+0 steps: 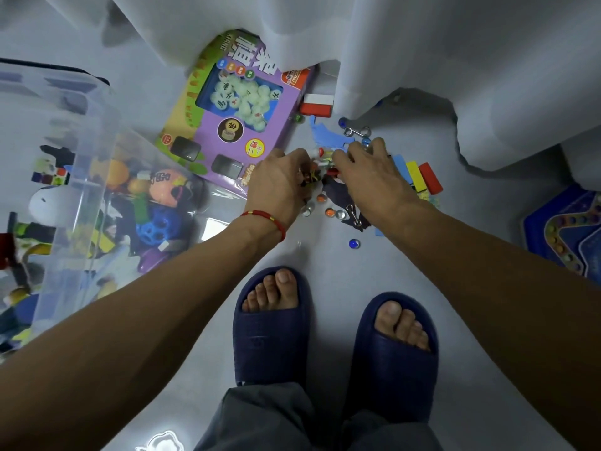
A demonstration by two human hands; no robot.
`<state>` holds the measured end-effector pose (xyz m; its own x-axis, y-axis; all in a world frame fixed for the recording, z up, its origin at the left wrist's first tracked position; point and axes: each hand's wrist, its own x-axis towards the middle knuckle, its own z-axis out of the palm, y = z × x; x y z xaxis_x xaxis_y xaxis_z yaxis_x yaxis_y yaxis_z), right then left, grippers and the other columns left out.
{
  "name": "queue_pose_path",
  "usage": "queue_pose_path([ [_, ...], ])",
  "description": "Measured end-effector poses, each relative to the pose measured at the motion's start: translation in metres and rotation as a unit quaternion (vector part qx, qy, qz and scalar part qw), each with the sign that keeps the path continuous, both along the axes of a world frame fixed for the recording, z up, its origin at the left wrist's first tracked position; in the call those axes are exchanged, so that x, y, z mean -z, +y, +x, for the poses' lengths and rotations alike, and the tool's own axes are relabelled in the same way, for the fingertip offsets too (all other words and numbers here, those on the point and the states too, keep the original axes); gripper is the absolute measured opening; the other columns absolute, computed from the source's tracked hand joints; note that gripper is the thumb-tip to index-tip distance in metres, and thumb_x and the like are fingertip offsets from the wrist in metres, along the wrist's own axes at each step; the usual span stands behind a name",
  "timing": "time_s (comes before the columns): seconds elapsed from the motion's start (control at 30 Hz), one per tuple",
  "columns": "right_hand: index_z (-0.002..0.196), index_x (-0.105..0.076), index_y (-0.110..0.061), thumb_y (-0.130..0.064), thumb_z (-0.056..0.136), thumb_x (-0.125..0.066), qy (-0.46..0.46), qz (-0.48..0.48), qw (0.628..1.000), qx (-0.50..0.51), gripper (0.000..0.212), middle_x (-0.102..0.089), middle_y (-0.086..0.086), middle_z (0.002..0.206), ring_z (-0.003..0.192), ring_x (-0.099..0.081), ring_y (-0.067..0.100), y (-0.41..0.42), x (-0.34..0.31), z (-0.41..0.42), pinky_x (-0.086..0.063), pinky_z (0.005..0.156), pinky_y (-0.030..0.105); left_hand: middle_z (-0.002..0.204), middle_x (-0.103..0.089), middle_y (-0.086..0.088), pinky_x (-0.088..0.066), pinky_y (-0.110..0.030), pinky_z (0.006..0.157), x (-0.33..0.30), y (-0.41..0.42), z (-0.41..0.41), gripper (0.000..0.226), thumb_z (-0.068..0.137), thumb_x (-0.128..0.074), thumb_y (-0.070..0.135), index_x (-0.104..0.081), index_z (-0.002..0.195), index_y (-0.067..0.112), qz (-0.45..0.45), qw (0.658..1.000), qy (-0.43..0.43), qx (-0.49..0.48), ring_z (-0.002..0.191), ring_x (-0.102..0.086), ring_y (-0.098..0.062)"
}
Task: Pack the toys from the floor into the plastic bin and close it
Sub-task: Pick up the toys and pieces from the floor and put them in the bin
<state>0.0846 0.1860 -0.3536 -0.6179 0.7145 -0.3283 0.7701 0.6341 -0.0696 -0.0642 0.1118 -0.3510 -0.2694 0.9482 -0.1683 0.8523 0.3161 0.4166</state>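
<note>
A: What are the fingers doing?

B: The left hand (279, 180) has its fingers (297, 157) curled down into a heap of small toys (320, 169) on the floor (325, 262), closed round a few little red and white pieces. The right hand (367, 174) reaches into the same heap from the other side, fingers bent over it; I cannot tell whether it has hold of anything.

A: And round the heap?

B: Glass marbles (353, 244) lie scattered just beside the hands, blue, orange and clear. A metal ring puzzle (356, 131) lies just beyond the right hand, on a blue cut-out shape (322, 131). Blue, yellow and red wooden blocks (422, 177) lie side by side to the right of that hand. A red and white block (317, 104) sits near the hem of a white curtain (390, 60).

A: Bigger things?

B: A purple boxed game set (234, 125) lies flat on the floor beyond the left hand, partly under the curtain. A blue game board (572, 236) is at the right edge.

A: The bin?

B: The clear plastic bin (81, 151) stands on the floor at the left, open, already holding many toys. A red bracelet (270, 221) circles the left wrist, and two feet in dark blue slippers (270, 336) stand below the arms.
</note>
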Motion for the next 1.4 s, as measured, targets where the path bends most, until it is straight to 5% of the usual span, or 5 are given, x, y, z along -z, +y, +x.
queue_pose_path([
  [0.2,0.136,-0.047,-0.009,-0.018,0.098,-0.062,0.143,-0.026,0.977,0.158,0.041,-0.052,0.013,0.129,0.116,-0.05,0.031,0.007,-0.002,0.011,-0.042,0.095,0.042,0.091,-0.064,0.001,-0.047,-0.024,0.069,-0.012,-0.005,-0.006,0.026,0.076,-0.083,0.025,-0.066,0.095,0.02,0.029,0.983,-0.142,-0.11,0.083,-0.06,-0.018],
  [0.6,0.11,-0.059,-0.007,-0.019,0.102,-0.054,0.411,-0.422,0.657,0.47,0.015,-0.073,0.015,0.109,0.096,-0.074,0.023,-0.032,-0.165,0.072,-0.061,0.075,0.037,0.086,-0.071,-0.019,-0.061,-0.047,0.077,-0.094,-0.079,-0.01,0.025,0.074,-0.081,-0.002,-0.064,0.084,0.014,0.081,0.818,-0.463,-0.331,0.086,-0.072,-0.039],
  [0.93,0.114,-0.059,0.007,-0.002,0.101,-0.05,0.301,-0.583,0.724,0.214,0.018,-0.069,0.022,0.095,0.071,-0.066,0.022,-0.128,-0.305,-0.101,-0.057,0.056,0.029,0.107,-0.068,-0.025,-0.059,-0.025,0.073,-0.24,-0.23,-0.101,0.022,0.088,-0.064,-0.006,-0.063,0.11,-0.005,0.264,0.689,-0.508,-0.444,0.089,-0.072,-0.029],
  [1.07,0.124,-0.051,0.0,-0.012,0.102,-0.052,0.285,-0.61,0.723,0.155,0.025,-0.06,0.024,0.125,0.102,-0.067,0.027,-0.181,-0.312,-0.175,-0.058,0.091,0.043,0.087,-0.066,-0.011,-0.044,-0.003,0.068,-0.259,-0.285,-0.139,0.011,0.092,-0.066,0.01,-0.06,0.084,0.004,0.269,0.665,-0.469,-0.515,0.066,-0.062,-0.016],
  [1.4,0.114,-0.066,-0.011,-0.025,0.099,-0.053,0.105,-0.304,0.942,0.092,0.024,-0.067,0.013,0.109,0.09,-0.068,0.019,-0.104,-0.266,-0.049,-0.062,0.069,0.034,0.109,-0.065,0.01,-0.051,-0.017,0.079,-0.242,-0.253,-0.054,0.039,0.08,-0.059,0.005,-0.063,0.112,0.028,0.273,0.891,-0.207,-0.296,0.101,-0.062,-0.004],
])
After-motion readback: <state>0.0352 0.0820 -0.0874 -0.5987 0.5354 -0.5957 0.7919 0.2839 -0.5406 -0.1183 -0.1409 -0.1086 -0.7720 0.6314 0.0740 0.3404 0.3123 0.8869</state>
